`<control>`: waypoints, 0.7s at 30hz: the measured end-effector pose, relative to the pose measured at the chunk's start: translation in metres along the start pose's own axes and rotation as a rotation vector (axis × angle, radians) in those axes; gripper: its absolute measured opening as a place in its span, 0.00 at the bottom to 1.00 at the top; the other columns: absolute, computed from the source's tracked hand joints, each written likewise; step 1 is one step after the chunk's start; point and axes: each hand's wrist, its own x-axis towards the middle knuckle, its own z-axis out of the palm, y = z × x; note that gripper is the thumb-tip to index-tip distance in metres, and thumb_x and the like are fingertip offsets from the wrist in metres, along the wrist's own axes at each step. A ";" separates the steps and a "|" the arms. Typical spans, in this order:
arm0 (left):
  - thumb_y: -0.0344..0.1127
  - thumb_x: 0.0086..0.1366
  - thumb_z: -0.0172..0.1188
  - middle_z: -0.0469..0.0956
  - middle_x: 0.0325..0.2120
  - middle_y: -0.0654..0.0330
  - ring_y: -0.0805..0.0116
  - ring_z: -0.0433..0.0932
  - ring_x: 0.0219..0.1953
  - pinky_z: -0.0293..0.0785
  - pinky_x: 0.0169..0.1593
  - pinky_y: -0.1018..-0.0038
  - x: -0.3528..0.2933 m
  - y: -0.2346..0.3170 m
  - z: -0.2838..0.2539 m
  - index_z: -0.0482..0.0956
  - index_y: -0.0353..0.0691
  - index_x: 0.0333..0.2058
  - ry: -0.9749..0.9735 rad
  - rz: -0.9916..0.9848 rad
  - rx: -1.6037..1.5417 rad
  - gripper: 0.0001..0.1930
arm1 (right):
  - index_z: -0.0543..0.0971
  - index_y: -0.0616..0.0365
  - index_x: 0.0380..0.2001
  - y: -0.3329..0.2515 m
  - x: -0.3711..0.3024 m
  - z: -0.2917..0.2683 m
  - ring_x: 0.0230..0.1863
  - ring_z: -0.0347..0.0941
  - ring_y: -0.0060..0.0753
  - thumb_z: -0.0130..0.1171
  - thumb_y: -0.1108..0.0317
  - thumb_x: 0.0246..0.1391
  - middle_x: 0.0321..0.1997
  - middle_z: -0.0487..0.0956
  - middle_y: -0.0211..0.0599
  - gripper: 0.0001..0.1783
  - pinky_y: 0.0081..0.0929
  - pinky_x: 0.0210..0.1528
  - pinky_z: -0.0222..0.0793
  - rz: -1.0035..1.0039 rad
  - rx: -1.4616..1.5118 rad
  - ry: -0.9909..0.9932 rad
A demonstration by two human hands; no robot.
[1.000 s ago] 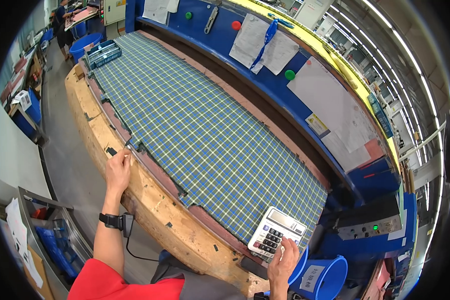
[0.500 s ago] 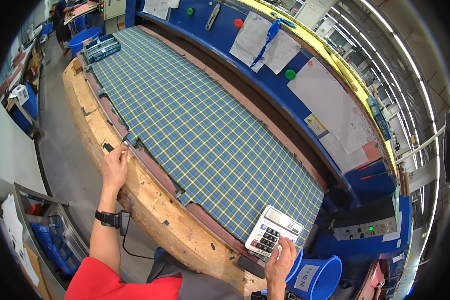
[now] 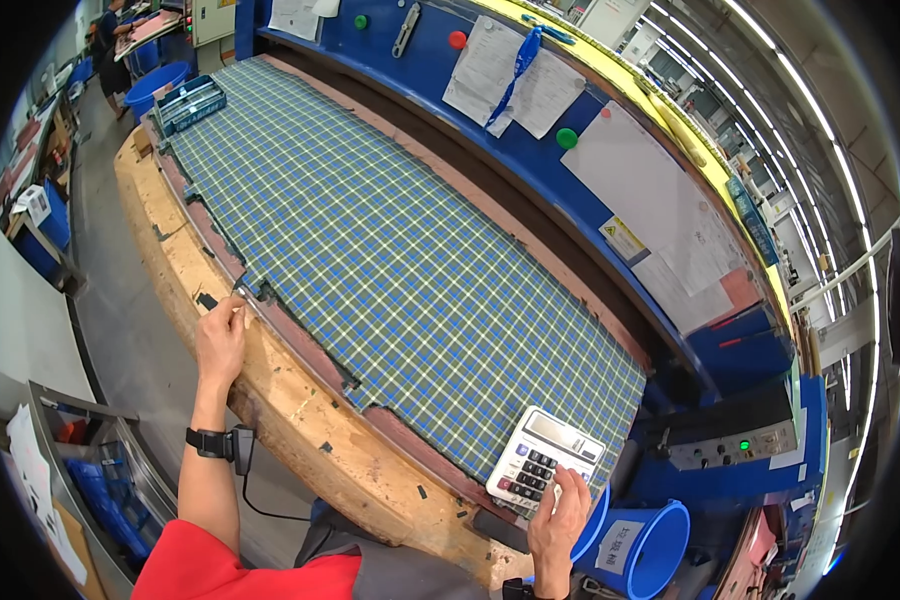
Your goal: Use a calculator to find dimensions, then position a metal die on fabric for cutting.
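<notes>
Plaid fabric (image 3: 390, 260) in green, blue and pale yellow lies over the long table. A white calculator (image 3: 560, 436) with dark keys rests on its near right corner. My right hand (image 3: 560, 515) is at the calculator's lower right, fingers stretched over the keys. At the fabric's near edge, my left hand (image 3: 220, 340) is closed in a pinch. A small shiny bit shows by its fingertips, too small to name. A dark scrap (image 3: 206, 300) lies beside that hand on the wooden table edge (image 3: 310, 415).
Blue buckets (image 3: 645, 550) stand below the table's right end. A dark green tray (image 3: 190, 104) sits at the fabric's far left. Behind the table rises a blue panel (image 3: 370, 50) with pinned papers. A control box (image 3: 730, 447) with a green light is at right.
The view has shifted slightly, so the table appears a little further left. My right hand's fingers have moved slightly at the keys. My left hand keeps its pinch by the fabric edge.
</notes>
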 end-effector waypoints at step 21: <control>0.36 0.71 0.59 0.75 0.17 0.62 0.76 0.72 0.21 0.68 0.26 0.71 0.189 0.091 -0.023 0.80 0.33 0.31 -0.210 0.268 -0.153 0.12 | 0.78 0.65 0.51 0.026 -0.011 -0.030 0.60 0.72 0.57 0.60 0.82 0.55 0.54 0.80 0.50 0.19 0.48 0.62 0.66 0.106 -0.069 0.126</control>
